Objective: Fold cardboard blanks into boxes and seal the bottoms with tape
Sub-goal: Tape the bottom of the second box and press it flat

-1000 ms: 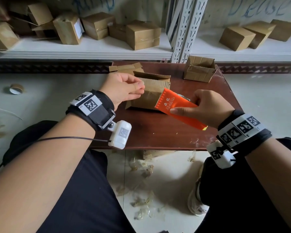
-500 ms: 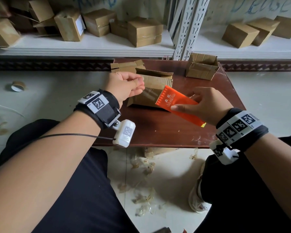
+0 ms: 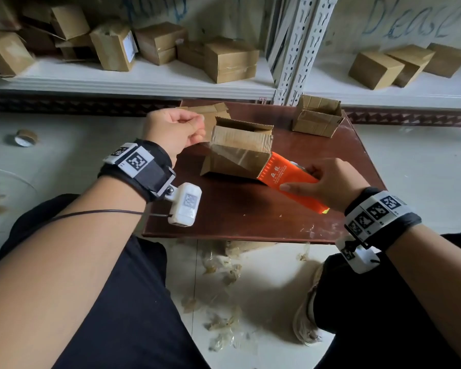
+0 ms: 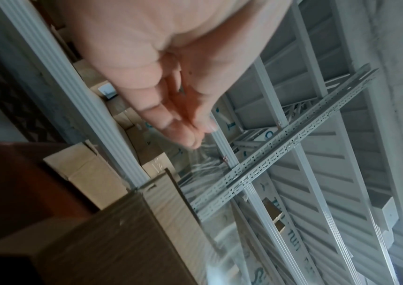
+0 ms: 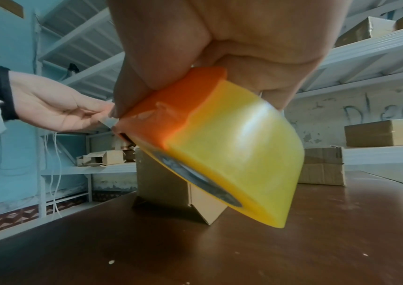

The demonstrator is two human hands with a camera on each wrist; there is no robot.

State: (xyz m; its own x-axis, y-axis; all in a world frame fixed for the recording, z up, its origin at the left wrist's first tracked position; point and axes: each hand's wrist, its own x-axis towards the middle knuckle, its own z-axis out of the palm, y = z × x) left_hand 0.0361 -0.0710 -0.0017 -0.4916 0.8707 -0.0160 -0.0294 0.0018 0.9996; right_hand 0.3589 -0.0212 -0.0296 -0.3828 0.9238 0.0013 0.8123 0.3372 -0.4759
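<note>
The right hand [image 3: 330, 183] grips the orange tape dispenser [image 3: 290, 181] just right of the folded cardboard box [image 3: 240, 153] on the brown table [image 3: 250, 214]; the left hand [image 3: 173, 131] pinches the clear tape [image 3: 224, 151] end left of the box.

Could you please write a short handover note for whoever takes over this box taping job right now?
Left hand pinches the free end of the clear tape, stretched over the box.
Right hand grips the orange dispenser at the box's near edge.
The box stands folded on the table; another box sits at the far right.
Done: folding, tape pulled out.
Left: press the tape down, cut it.
</note>
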